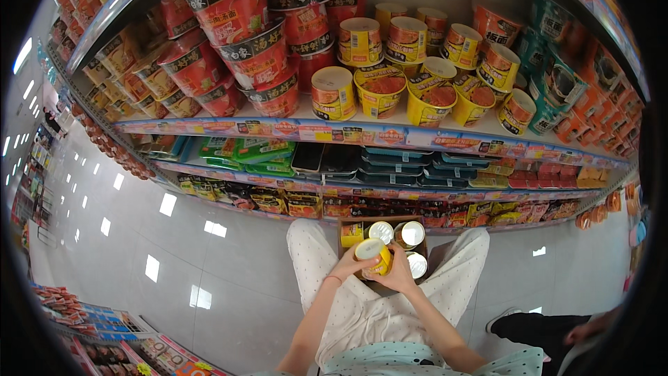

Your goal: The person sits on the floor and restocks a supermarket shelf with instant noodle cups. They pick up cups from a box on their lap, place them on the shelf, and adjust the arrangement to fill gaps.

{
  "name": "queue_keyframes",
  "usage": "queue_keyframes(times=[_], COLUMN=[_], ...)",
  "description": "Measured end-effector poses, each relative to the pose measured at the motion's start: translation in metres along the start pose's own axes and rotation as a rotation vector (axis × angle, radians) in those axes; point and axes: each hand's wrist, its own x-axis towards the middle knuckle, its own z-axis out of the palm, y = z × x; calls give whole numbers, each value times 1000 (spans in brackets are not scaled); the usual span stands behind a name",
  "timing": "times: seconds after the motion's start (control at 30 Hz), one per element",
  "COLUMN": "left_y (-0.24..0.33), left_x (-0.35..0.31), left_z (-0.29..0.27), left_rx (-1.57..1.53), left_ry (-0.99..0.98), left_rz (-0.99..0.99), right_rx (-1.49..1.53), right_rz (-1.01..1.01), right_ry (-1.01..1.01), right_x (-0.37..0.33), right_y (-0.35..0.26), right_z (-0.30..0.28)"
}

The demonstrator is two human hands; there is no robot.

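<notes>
In front of a tall shop shelf [390, 136], a person is crouching or kneeling on the pale tiled floor [209, 264], and both hands are meeting low in the middle of the view. The left hand [350, 262] and the right hand [399, 273] are closing together around one yellow noodle cup [374, 253]; the fingers of each hand are wrapping its sides, so the cup is being gripped from the left and from the right at the same time. The cup is lying tilted, with its pale lid turning toward the camera. It is sitting just above the front edge of a brown cardboard box [346, 223], which is resting on the floor between the knees, just beside the bottom of the shelf. Inside the box, other cups [396, 233] are standing close together, showing round silver lids. On the upper board, yellow cups [417, 90] are stacking beside big red bowls [250, 42]. At the lower right, a dark shoe [502, 318] of another person is showing.
</notes>
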Motion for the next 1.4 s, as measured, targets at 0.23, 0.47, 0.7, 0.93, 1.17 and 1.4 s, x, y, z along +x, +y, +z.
queue_keyframes(times=[0.23, 0.47, 0.7, 0.93, 1.17, 1.4], left_y=[-29, -39, -33, -31, -29, -36], left_x=[19, 19, 20, 20, 19, 24], left_z=[0, -19, -18, -16, -17, -15], left_rx=[-383, -747, -688, -658, -636, -617], left_ry=[196, 439, 349, 372, 372, 371], left_rz=[-20, -150, -188, -185, -200, -223], right_rx=[74, 359, 412, 72, -54, -170], right_rz=[31, -487, -524, -476, -505, -476], right_ry=[-120, 57, 274, 338, 383, 472], right_x=[33, 153, 279, 335, 337, 331], right_y=[-32, -147, -228, -224, -230, -234], right_z=[-38, -135, -163, -125, -116, -103])
